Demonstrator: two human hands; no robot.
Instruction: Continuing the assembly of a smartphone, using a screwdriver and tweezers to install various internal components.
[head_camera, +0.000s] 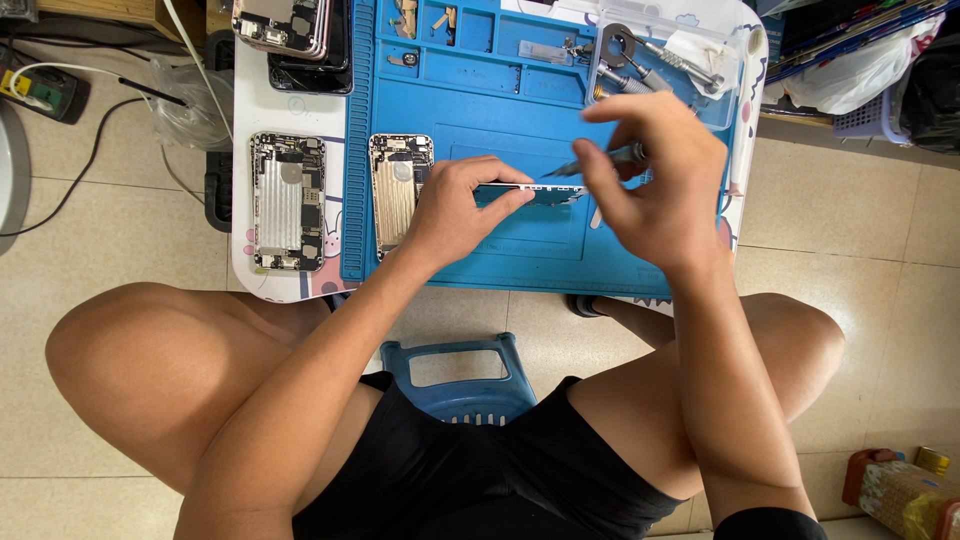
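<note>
My left hand (455, 205) holds a thin phone screen panel (535, 192) edge-on above the blue repair mat (500, 250). My right hand (655, 175) grips a slim screwdriver (600, 160) whose tip meets the panel's upper edge. An opened phone body (397, 185) with bare internals lies on the mat just left of my left hand. A second opened phone body (288, 202) rests on the white table (290, 110) further left.
A clear tray (665, 60) of screwdrivers sits at the mat's far right. Stacked phone bodies (295, 35) lie at the far left. Small parts fill the mat's top compartments (470, 30). A blue plastic stool (460, 380) is under me. Cables and a plastic bag (185, 105) lie on the floor to the left.
</note>
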